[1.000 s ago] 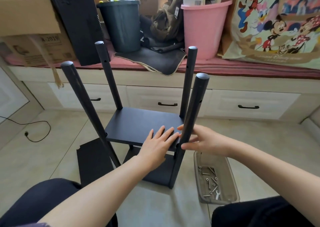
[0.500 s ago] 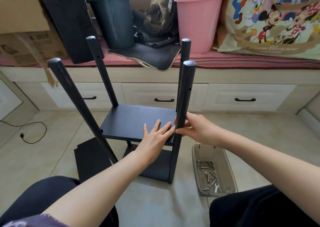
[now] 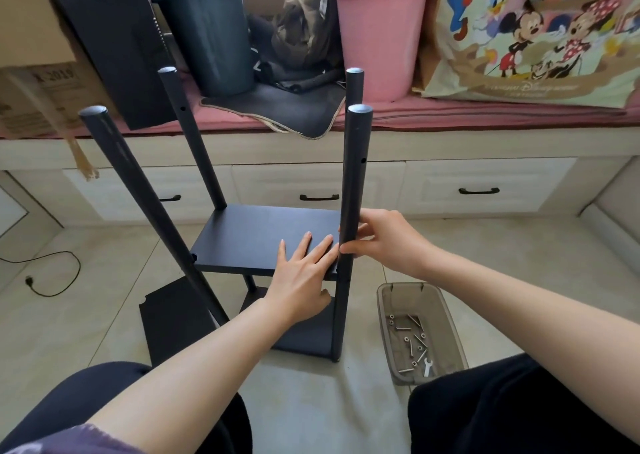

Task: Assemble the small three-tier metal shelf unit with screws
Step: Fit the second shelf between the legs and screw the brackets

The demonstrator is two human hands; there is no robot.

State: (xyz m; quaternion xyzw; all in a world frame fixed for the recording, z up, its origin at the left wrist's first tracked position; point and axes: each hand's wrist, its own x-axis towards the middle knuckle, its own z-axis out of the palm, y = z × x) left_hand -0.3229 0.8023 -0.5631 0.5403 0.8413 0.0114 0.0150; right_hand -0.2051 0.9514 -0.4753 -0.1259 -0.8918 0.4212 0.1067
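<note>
The black metal shelf unit stands on the floor with several round posts rising from it. Its middle shelf panel (image 3: 256,235) sits above a lower panel (image 3: 304,341). My left hand (image 3: 301,277) lies flat on the middle panel's near right corner, fingers straight, thumb under the edge. My right hand (image 3: 384,242) grips the near right post (image 3: 355,176) at the panel's height. A loose black shelf panel (image 3: 173,322) lies on the floor to the left. A clear tray (image 3: 446,329) at the right holds several screws and a small wrench (image 3: 427,367).
A low white drawer bench (image 3: 485,190) runs across the back, with a dark bin (image 3: 211,37), a pink bucket (image 3: 381,34), a cardboard box (image 3: 38,58), a black board (image 3: 114,44) and a cartoon-print bag (image 3: 540,34) on it. A cable (image 3: 52,273) lies at the left.
The near right post has come upright from a lean. My right hand has closed around it, and my left hand stays pressed on the panel.
</note>
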